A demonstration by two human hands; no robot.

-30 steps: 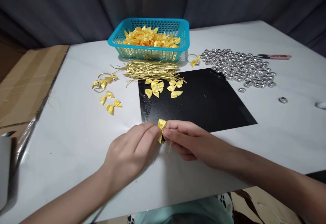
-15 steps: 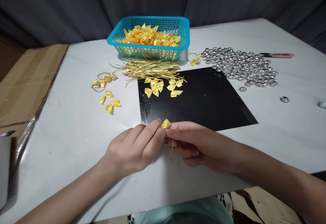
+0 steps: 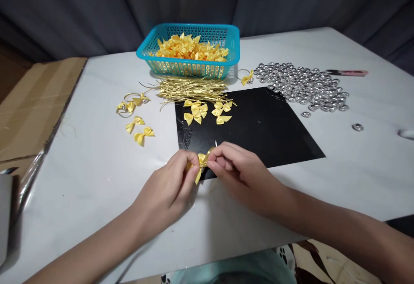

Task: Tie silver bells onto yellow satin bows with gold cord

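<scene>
Between my hands, over the near edge of the black sheet (image 3: 252, 133), is a yellow ribbon bow (image 3: 201, 160) with gold cord at it. My left hand (image 3: 173, 180) is closed, its thumb and forefinger pinching the bow from the left. My right hand (image 3: 241, 174) pinches the gold cord (image 3: 209, 151) just right of the bow, with its other fingers curled in. The fingers hide part of both the bow and the cord. Several loose bows (image 3: 196, 110) lie on the sheet beyond my hands. Behind those is a bundle of gold cords (image 3: 192, 89).
A blue basket (image 3: 188, 62) full of yellow bows stands at the back. Shiny silver pieces (image 3: 304, 83) are heaped at the right, near pink-handled pliers (image 3: 351, 73). Bows with cord loops (image 3: 126, 107) lie on the left, beside cardboard (image 3: 39, 98).
The bow has turned and now hangs lower between my fingers. My right hand has rolled from reaching under the bow to a pinch on the cord beside it.
</scene>
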